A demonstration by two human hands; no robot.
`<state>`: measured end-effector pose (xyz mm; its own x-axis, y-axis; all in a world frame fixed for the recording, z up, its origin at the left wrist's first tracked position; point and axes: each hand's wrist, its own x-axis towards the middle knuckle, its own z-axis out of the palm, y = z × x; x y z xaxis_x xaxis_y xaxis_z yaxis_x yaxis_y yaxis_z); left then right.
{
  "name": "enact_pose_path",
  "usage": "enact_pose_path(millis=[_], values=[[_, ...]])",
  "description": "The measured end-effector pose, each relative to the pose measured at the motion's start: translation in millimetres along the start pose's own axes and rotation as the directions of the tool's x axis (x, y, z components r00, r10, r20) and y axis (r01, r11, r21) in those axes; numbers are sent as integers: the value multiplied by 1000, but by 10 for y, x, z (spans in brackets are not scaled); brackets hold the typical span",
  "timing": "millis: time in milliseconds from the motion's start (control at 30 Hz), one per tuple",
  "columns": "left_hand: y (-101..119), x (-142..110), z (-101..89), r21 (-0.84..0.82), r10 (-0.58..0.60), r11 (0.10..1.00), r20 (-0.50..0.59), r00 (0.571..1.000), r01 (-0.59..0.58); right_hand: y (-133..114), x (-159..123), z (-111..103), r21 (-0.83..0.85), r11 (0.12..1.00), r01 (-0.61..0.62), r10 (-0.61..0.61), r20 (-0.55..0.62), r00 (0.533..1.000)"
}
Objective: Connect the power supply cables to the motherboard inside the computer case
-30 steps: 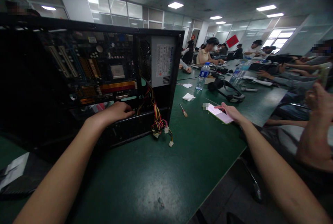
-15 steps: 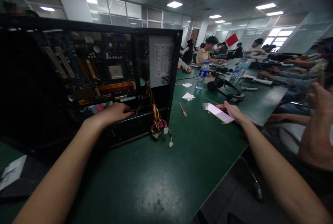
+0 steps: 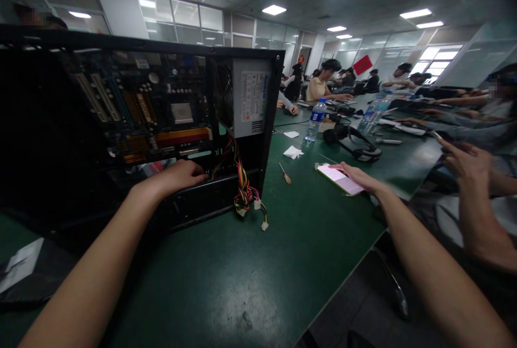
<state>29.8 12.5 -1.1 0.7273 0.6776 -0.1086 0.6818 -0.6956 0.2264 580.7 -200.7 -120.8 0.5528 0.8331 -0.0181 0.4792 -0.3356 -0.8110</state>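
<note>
A black computer case point(image 3: 189, 208) stands on its side edge at the left with its side panel off, showing the motherboard point(image 3: 181, 112) and a grey power supply point(image 3: 252, 97). My left hand point(image 3: 181, 173) lies over the lower rail of the case with its fingers curled inward; the fingertips are partly hidden. A bundle of coloured power cables point(image 3: 243, 189) hangs out over the rail beside it. At the table's right side my right hand point(image 3: 357, 176) holds a phone point(image 3: 339, 179) with a lit screen, its fingers over the far edge and the screen.
A screwdriver point(image 3: 285, 173) lies between the case and the phone, with crumpled tissue point(image 3: 293, 152) behind. Further back are a water bottle point(image 3: 315, 120) and a headset point(image 3: 353, 143) with a strap. At the right, a co-worker's hands point(image 3: 468, 162) hold a phone. Other people sit along the table.
My right hand's thumb has come down onto the phone, which has shifted slightly. My left hand stays put on the case. The co-worker's hands at the right have moved lower and to the left.
</note>
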Motion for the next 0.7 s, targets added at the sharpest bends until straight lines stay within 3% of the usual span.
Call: enact_pose_path(millis=[167,300,467,633,700], values=[[21,-12,-6,14,-9,1000,19,1000,8,45,-3,41,167,984,58,-40,-106,994],[7,-4,-6,23,-2,1000,17,1000,2,60,-17,50,296,955,-9,51,-135,990],[-7,5,-4,21,8,1000,20,1000,-9,88,-29,34,263,965,-2,37,-126,991],[0,0,-4,13,-2,1000,15,1000,2,101,-14,59,195,976,-93,111,-84,990],[1,-1,-3,4,0,1000,15,1000,0,93,-4,70,182,982,-57,77,-105,991]])
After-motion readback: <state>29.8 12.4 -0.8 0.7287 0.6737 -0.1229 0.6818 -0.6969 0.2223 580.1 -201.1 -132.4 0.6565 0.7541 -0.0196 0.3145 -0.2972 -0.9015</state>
